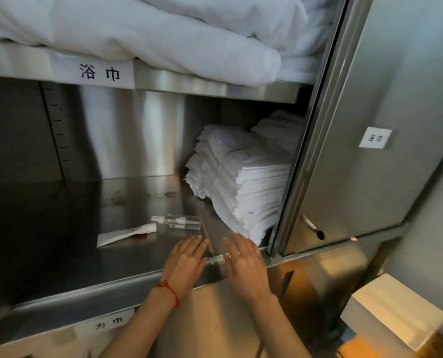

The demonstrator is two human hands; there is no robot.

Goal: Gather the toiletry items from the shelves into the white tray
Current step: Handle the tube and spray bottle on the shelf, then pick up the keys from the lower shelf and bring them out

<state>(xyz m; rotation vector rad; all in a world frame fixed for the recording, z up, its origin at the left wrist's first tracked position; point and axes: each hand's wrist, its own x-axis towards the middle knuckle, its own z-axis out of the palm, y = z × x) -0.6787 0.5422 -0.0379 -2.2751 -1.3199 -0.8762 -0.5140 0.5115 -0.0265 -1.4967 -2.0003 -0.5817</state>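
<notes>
On the steel shelf point(60, 202) lie three toiletry items. A clear spray bottle point(176, 222) lies on its side near the shelf's middle, its white nozzle pointing left. Just beside it, to the front left, a white tube point(126, 235) lies flat, its cap end near the bottle's nozzle and a bit of red showing under it. A thin wooden stick point(207, 237) lies to the right of the bottle, running from the bottle's base end toward the shelf's front edge.

Both hands reach over the front edge, palms down, fingers straight and loose, grasping nothing. The left hand point(185, 262), with a red string point(168, 290) round its wrist, lies just left of the stick, fingertips close to it; whether they touch it cannot be told. The right hand point(243, 264) lies just right of the stick, its fingertips near a stack of folded white cloths point(243, 182) that fills the shelf's right side.

Above, another shelf holds bulky white bedding point(150, 29) and bears a label point(99, 73). A second label point(109, 324) sits on the lower shelf's front. A steel door point(370, 125) stands open at the right, and a white tray point(393, 310) is at the lower right, well apart from the items.
</notes>
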